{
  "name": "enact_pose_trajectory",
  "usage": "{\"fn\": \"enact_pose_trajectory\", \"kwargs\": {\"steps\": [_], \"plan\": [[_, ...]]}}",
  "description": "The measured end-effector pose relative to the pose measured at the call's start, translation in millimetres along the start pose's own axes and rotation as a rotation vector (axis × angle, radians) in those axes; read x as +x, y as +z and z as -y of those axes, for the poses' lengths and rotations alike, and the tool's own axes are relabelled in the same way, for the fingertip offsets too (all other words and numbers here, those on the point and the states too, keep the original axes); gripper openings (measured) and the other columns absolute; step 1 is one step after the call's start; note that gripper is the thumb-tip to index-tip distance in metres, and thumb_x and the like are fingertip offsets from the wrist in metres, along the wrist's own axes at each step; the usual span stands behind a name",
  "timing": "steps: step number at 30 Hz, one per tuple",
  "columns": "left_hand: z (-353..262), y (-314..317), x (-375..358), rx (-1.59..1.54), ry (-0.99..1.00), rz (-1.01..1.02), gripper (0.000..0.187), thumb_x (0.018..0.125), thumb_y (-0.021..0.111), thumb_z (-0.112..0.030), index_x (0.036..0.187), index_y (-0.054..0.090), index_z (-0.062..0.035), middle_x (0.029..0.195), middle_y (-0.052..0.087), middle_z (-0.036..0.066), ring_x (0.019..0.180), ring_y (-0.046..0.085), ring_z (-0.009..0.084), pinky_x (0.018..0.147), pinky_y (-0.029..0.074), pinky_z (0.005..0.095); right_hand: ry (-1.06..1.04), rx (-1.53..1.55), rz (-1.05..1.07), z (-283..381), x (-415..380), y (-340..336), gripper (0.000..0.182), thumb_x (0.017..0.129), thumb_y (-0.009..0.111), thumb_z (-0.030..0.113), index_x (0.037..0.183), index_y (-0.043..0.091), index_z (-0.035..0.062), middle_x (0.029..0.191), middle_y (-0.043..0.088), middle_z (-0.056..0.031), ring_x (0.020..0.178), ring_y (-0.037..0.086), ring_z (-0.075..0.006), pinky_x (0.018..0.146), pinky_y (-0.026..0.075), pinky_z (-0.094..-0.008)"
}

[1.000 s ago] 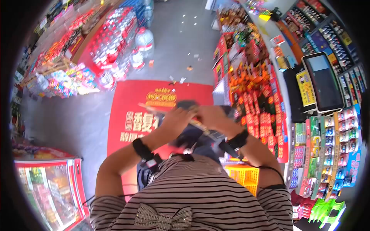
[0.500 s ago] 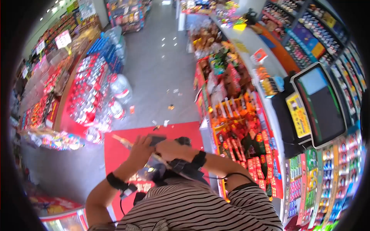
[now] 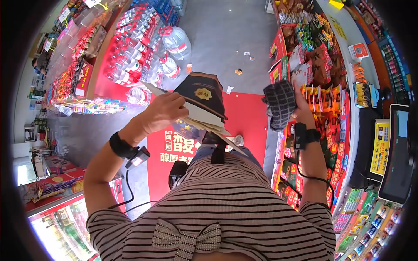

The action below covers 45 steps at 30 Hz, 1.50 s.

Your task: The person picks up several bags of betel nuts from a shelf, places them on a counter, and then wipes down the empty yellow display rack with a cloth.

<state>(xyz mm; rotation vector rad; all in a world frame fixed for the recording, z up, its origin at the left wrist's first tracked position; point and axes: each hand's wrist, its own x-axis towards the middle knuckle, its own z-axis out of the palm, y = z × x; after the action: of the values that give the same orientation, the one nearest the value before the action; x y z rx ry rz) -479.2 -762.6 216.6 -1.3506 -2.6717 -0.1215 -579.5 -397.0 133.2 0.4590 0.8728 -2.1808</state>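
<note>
Near the middle, my left hand (image 3: 165, 112) grips the edge of pale flat cardboard pieces (image 3: 204, 117), its fingers pressed together. A black packet with a gold emblem (image 3: 202, 93) stands up just beyond those fingers, touching the cardboard. To the right, my right hand (image 3: 302, 104) is closed on a dark checked cloth (image 3: 279, 104), held beside the snack shelf. Both wrists wear black straps with small devices and cables. The cardboard hides part of what lies below it.
Bottled drinks (image 3: 135, 48) are stacked at the left, with large water jugs (image 3: 176, 42) beside them. A snack rack (image 3: 313, 65) and a counter with a screen (image 3: 394, 156) line the right. A red mat (image 3: 248, 117) covers the floor; scraps lie beyond it.
My hands, earlier close together, are now far apart. My right hand has moved right with the checked cloth. The black packet and cardboard show more clearly, and the view has shifted.
</note>
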Motion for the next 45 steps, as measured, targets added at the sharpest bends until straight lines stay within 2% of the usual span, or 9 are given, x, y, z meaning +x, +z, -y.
{"fn": "enact_pose_trajectory", "kwargs": {"steps": [7, 13, 15, 19, 21, 27, 34, 38, 45], "plan": [[-1.4, -55.5, 10.0, 0.077, 0.172, -0.082, 0.018, 0.052, 0.055, -0.011, 0.058, 0.039, -0.0085, 0.061, 0.038, 0.003, 0.058, 0.044, 0.0172, 0.049, 0.041, 0.0268, -0.922, -1.031, 0.344, -36.8, 21.2, 188.9, 0.042, 0.068, 0.066, 0.03, 0.1, 0.055, 0.0046, 0.094, 0.058, -0.0084, 0.083, 0.055, -0.0197, 0.075, 0.043, -0.0285], [-27.2, -80.0, -41.4, 0.055, 0.129, -0.078, 0.02, 0.047, 0.055, -0.009, 0.06, 0.041, -0.0044, 0.061, 0.04, 0.005, 0.056, 0.045, 0.0182, 0.05, 0.043, 0.0275, -0.5, -1.898, -0.016, -64.1, 136.1, 91.1, 0.042, 0.07, 0.055, 0.039, 0.081, 0.059, -0.0013, 0.082, 0.058, -0.0198, 0.076, 0.056, -0.0334, 0.065, 0.044, -0.0383], [-29.3, -95.7, -58.1, 0.093, 0.056, -0.111, 0.021, 0.046, 0.056, -0.007, 0.062, 0.043, -0.003, 0.065, 0.045, 0.007, 0.06, 0.048, 0.02, 0.054, 0.047, 0.0295, -0.544, -1.877, -0.054, -45.9, 133.5, 67.9, 0.038, 0.069, 0.059, 0.035, 0.077, 0.059, -0.002, 0.074, 0.06, -0.0166, 0.067, 0.059, -0.0277, 0.06, 0.046, -0.0355], [-27.1, -108.0, -76.6, 0.186, -0.056, -0.126, 0.025, 0.044, 0.056, -0.006, 0.067, 0.048, -0.0005, 0.074, 0.051, 0.011, 0.067, 0.053, 0.0238, 0.061, 0.05, 0.0326, -0.404, -0.915, -0.027, -40.9, 112.7, 109.1, 0.031, 0.072, 0.062, 0.024, 0.086, 0.056, -0.0025, 0.078, 0.06, -0.0073, 0.065, 0.055, -0.0101, 0.058, 0.045, -0.0244], [-18.3, -113.4, -78.5, 0.213, -0.07, -0.149, 0.025, 0.046, 0.056, -0.004, 0.069, 0.05, 0.0004, 0.075, 0.052, 0.01, 0.069, 0.054, 0.0247, 0.059, 0.05, 0.0318, -0.535, -0.644, 0.117, -63.1, 103.4, 146.4, 0.033, 0.073, 0.061, 0.025, 0.091, 0.054, -0.0013, 0.079, 0.059, -0.0082, 0.069, 0.056, -0.0139, 0.062, 0.045, -0.0274], [-8.6, -138.0, -97.8, 0.34, -0.061, -0.269, 0.028, 0.048, 0.058, -0.003, 0.075, 0.05, 0.0002, 0.08, 0.053, 0.011, 0.074, 0.054, 0.0259, 0.059, 0.05, 0.0321, -0.453, -1.787, 0.155, -122.8, 152.5, 93.3, 0.032, 0.07, 0.06, 0.026, 0.089, 0.057, -0.0005, 0.079, 0.06, -0.014, 0.075, 0.056, -0.0177, 0.069, 0.043, -0.0306], [25.5, -130.4, -133.4, 0.19, -0.303, -0.281, 0.028, 0.052, 0.058, 0.004, 0.079, 0.054, 0.0009, 0.079, 0.054, 0.013, 0.072, 0.056, 0.0259, 0.06, 0.046, 0.0313, -0.377, -0.806, 0.056, -68.7, 87.4, 153.9, 0.029, 0.072, 0.064, 0.018, 0.089, 0.055, -0.0036, 0.074, 0.058, -0.0062, 0.064, 0.056, -0.0116, 0.057, 0.044, -0.0238], [63.2, -135.1, -124.7, 0.012, -0.75, -0.324, 0.023, 0.068, 0.06, 0.003, 0.09, 0.056, -0.0002, 0.077, 0.058, 0.012, 0.068, 0.057, 0.0204, 0.062, 0.044, 0.027, -0.438, -0.72, -0.007, -68.6, 90.7, 150.7, 0.029, 0.072, 0.064, 0.017, 0.091, 0.055, -0.0023, 0.076, 0.059, -0.0058, 0.065, 0.055, -0.011, 0.057, 0.044, -0.0237], [149.4, -111.2, -112.6, -0.55, -1.066, -0.31, 0.028, 0.067, 0.063, 0.001, 0.094, 0.057, 0.0008, 0.081, 0.061, 0.003, 0.068, 0.053, 0.01, 0.063, 0.043, 0.0221, -0.461, -0.647, -0.246, -70.5, 79.7, 96.2, 0.033, 0.071, 0.065, 0.021, 0.093, 0.054, -0.0018, 0.078, 0.059, -0.0065, 0.068, 0.057, -0.013, 0.059, 0.046, -0.0234]]}}
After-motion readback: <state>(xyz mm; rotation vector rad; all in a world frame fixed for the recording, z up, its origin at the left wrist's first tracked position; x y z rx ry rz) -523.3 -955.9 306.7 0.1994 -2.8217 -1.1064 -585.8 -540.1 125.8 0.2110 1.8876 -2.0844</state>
